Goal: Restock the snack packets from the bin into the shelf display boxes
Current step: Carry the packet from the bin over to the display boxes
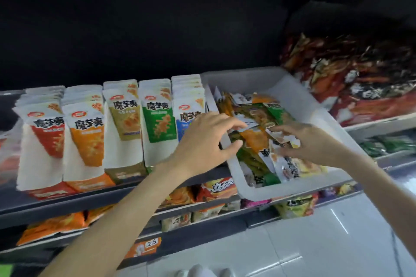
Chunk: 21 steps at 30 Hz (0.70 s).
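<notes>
— So how far along are you with this restock?

— Partway, I'd judge. Your white bin sits on the shelf at the right end of the row, and it holds a loose heap of snack packets: orange, green and white ones lying crosswise over each other. Plenty left to move.

— And the display boxes?

— Your row of display boxes to the left of the bin looks well filled already. Upright packets stand in files: red, orange, olive, green, then a blue file just beside the bin wall. How deep each file runs, you can't tell from this angle.

— What are your hands doing?

— Both are over the bin. Your left hand reaches across the near-left wall, fingers loosely spread and curving down, the fingertips touching the top of the heap; it doesn't clearly hold anything. Your right hand comes in from the right, fingers curled onto the packets near the middle. It seems to pinch at a white packet edge, but blur keeps me from being sure.

— So which step is this?

— Picking, I'd say: you're sorting through the heap for the next packets. Match each colour to its file.

— Anything else around?

— More snack bags on the lower shelves, and a dark red pile behind the bin.
</notes>
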Motion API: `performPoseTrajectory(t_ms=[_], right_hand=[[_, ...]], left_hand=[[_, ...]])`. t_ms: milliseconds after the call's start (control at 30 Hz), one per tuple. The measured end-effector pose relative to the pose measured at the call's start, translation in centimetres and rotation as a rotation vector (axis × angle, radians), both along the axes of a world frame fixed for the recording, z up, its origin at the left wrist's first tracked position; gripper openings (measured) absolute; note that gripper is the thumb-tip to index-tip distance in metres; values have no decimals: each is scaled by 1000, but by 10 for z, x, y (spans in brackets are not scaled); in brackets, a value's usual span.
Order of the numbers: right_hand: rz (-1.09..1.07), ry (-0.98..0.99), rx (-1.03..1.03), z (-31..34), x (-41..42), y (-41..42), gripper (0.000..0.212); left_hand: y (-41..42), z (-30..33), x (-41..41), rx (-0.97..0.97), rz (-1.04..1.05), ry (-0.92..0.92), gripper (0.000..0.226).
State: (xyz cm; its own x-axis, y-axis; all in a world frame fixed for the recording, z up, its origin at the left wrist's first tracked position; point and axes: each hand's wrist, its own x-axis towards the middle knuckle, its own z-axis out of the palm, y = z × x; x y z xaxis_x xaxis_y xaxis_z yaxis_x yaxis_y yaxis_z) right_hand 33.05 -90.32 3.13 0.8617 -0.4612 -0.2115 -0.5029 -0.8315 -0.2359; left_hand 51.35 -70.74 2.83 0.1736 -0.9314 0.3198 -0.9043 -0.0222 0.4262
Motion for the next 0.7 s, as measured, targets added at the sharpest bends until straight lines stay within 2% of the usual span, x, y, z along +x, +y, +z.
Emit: performPoseTrajectory(t_ms=[100,167,267,400,467,533,633,700], right_hand=[[89,127,-6,-5,-4,-11,82],[149,173,-4,-6,-6,-19,78],[171,142,34,-12,-12,-32,73],[218,79,-81,-19,-8,-33,57],[213,43,-97,-19,-4,-34,48],[189,3,-79,-19,-3,-37,44],[131,-59,-56,-15,-2,-39,40],[69,-161,-35,-9,-4,-39,30]], left_hand=[[-27,1,-3,157,-72,-85,43],[-45,2,-5,260,-146,-98,48],[-74,-2,-20,385,-212,-151,61],[-104,-14,-43,467,-225,-234,72],[-114,-17,-45,502,-194,-227,71],[-122,-17,-39,557,-147,-128,68],[-124,-12,-24,505,-99,12,58],[-121,-5,-17,335,-71,62,48]])
